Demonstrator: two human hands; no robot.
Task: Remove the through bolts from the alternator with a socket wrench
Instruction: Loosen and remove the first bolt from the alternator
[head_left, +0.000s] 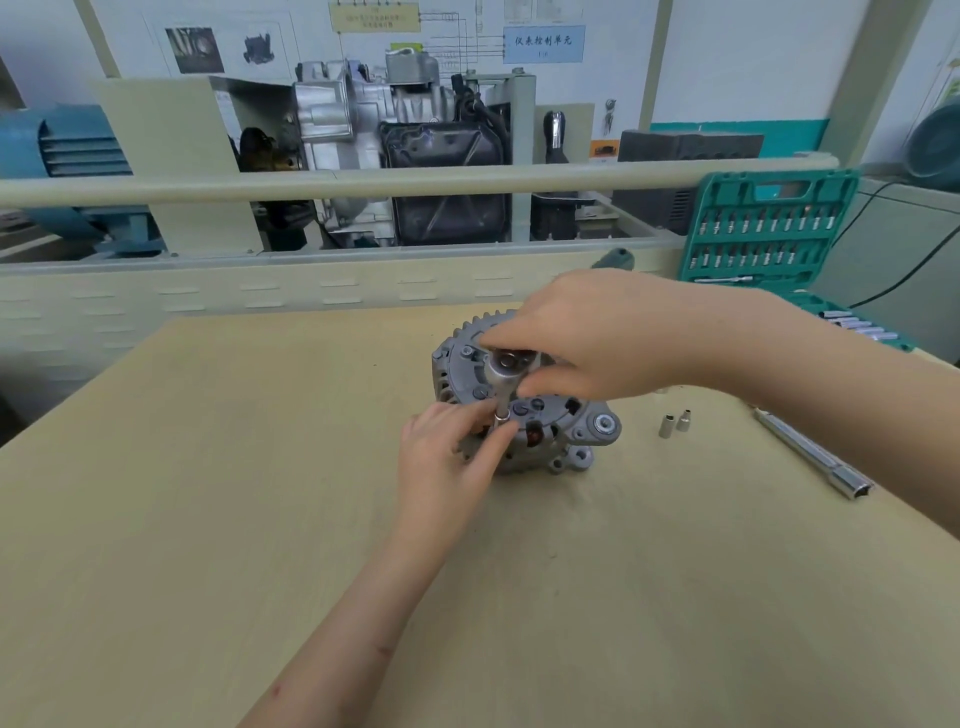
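A grey alternator (571, 431) sits on the tan workbench (260, 467), near its middle. A chrome socket wrench (505, 384) stands upright on the alternator's front face. My right hand (613, 338) grips the wrench's ratchet head from above; the green handle end (615, 258) sticks out behind the hand. My left hand (452, 452) pinches the socket at the wrench's lower end, where it meets the housing. The bolt under the socket is hidden.
Two small loose sockets (674, 423) stand right of the alternator. A long chrome extension bar (815, 454) lies further right. An open green tool case (769, 228) with bits and sockets stands at the back right. Engine training stands fill the background behind a rail.
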